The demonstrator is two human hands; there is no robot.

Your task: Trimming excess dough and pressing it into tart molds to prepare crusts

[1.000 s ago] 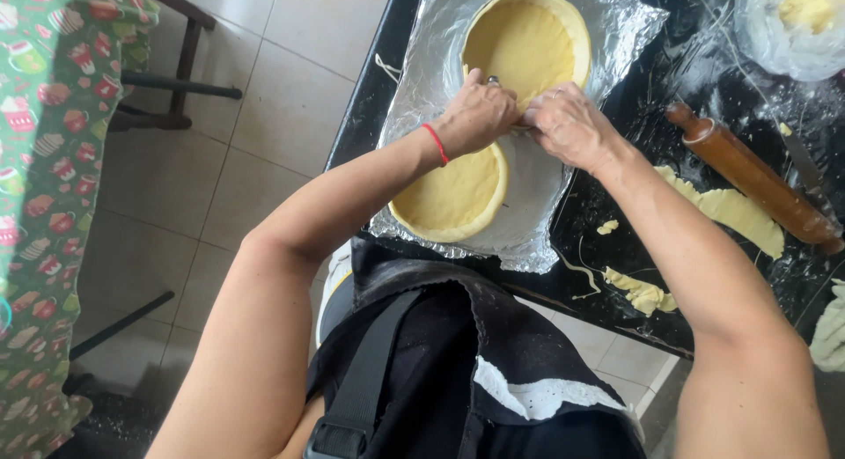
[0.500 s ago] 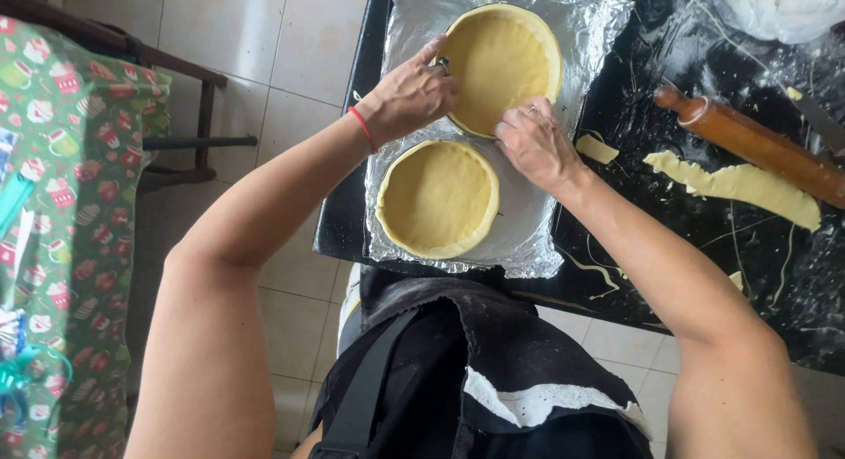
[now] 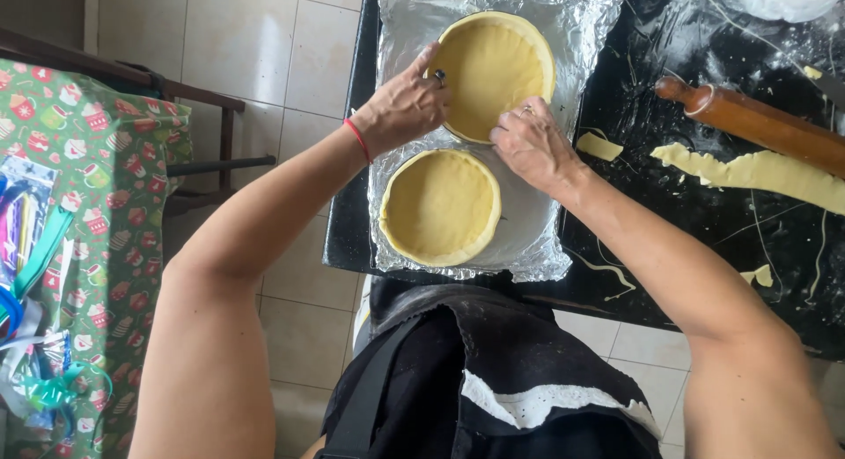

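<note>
Two round tart tins lined with pale dough sit on a foil-covered tray [image 3: 537, 248] on a black counter. My left hand [image 3: 407, 105] grips the left rim of the far tart [image 3: 495, 67], a ring on one finger and a red band at the wrist. My right hand [image 3: 530, 144] holds the near right rim of that same tart, fingers curled on its edge. The near tart [image 3: 440, 205] lies just below both hands, untouched.
A wooden rolling pin [image 3: 753, 123] and strips of leftover dough [image 3: 757, 170] lie on the floured black counter [image 3: 704, 239] to the right. A table with a green patterned cloth [image 3: 97, 186] stands at the left, across tiled floor. My dark apron [image 3: 493, 371] fills the bottom.
Both hands moved up from the gap between the tarts to the far tart's rim, left hand on its left side, right hand on its near edge. The camera view shifted slightly.
</note>
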